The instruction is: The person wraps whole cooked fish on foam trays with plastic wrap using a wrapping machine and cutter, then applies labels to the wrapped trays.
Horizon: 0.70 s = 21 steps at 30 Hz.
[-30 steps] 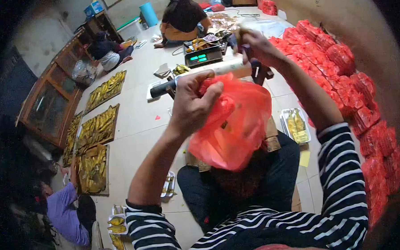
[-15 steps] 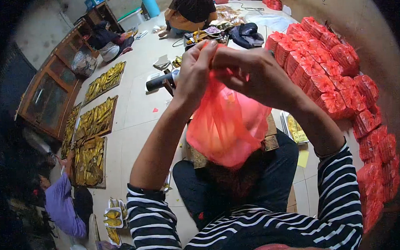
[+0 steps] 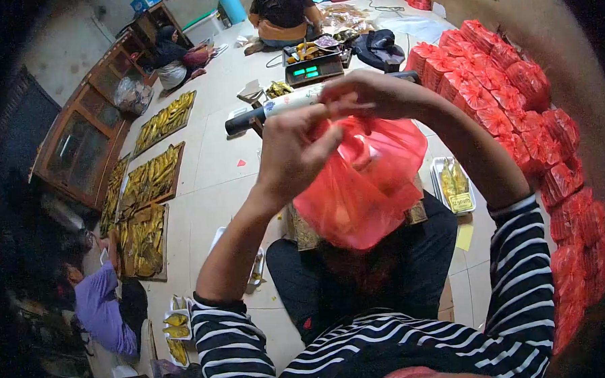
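A filled, translucent red plastic bag [image 3: 363, 193] rests on a wooden stand [image 3: 308, 233] between my knees. My left hand [image 3: 291, 152] is closed on the left side of the bag's gathered top, thumb toward the middle. At the right, my right hand [image 3: 376, 94] bends over the same top with its fingers pinched. Pale shapes show through the plastic, but what they are cannot be made out. Just beyond my hands lies a roll of film [image 3: 292, 101] on a dark tube.
Stacked red bags [image 3: 495, 113] line the right wall. Trays of yellow-brown fish [image 3: 150, 172] lie at left. A scale [image 3: 314, 70] with green digits stands ahead. A wrapped fish pack [image 3: 454, 186] sits by my right knee. Other people [image 3: 105, 309] sit at left and at the back.
My hands have come apart slightly and lower at the bag's top, and the bag has spread wider. My view has shifted a little, revealing the scale and film roll.
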Motion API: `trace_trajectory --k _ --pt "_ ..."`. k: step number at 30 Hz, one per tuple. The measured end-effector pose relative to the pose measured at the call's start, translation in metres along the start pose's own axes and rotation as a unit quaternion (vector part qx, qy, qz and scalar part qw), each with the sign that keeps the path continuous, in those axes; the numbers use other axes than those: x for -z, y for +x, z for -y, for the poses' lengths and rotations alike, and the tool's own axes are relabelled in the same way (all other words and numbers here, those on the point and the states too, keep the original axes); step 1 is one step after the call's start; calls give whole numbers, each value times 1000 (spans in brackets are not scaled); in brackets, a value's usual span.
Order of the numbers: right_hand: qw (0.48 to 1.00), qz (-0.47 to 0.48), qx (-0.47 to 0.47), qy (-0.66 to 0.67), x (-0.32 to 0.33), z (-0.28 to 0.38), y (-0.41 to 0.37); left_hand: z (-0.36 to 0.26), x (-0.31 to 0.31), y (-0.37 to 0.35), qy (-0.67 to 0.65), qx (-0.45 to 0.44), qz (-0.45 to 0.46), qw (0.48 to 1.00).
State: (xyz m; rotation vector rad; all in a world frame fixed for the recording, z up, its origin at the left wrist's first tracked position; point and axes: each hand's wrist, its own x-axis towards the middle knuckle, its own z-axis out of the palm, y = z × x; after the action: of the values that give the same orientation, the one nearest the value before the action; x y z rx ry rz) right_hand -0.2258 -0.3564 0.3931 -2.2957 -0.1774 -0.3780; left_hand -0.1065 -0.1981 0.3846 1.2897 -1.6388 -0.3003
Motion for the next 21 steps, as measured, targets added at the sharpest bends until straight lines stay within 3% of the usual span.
trace_trajectory --k 1,2,3,4,5,8,9,10,11,12,15,17,21 --pt "994 -87 58 -14 -5 21 -6 5 2 2 -164 82 24 983" --pt "988 -131 -5 81 -13 46 -19 -1 3 3 -302 168 19 938" --pt "983 -138 93 -71 -20 41 -23 18 6 3 -362 198 52 909" --pt "942 -174 184 -221 -27 36 -27 16 6 4 -367 214 66 903" --pt "907 -145 208 -336 -32 36 -34 12 7 7 -372 230 80 896" --pt "912 -133 158 -354 -32 41 -47 14 11 16 -361 196 92 907" --pt "915 -132 143 -352 -31 43 -50 22 9 19 -210 105 59 970" --pt "914 -158 128 -350 -37 34 -53 34 6 22 -53 11 25 998" --pt "910 -136 128 -370 -42 26 -59 48 2 22 108 -82 -9 991" --pt "904 -115 130 -392 -44 20 -69 68 -2 20 72 -37 -25 996" --pt "895 -89 74 -431 -60 -1 -111 121 -9 -3 94 -30 -1 995" --pt "908 -86 9 -409 -70 3 -126 124 -10 -12 94 -19 -3 995" --pt "923 -53 -8 -380 -64 11 -124 114 -1 -18 93 -24 -32 995"
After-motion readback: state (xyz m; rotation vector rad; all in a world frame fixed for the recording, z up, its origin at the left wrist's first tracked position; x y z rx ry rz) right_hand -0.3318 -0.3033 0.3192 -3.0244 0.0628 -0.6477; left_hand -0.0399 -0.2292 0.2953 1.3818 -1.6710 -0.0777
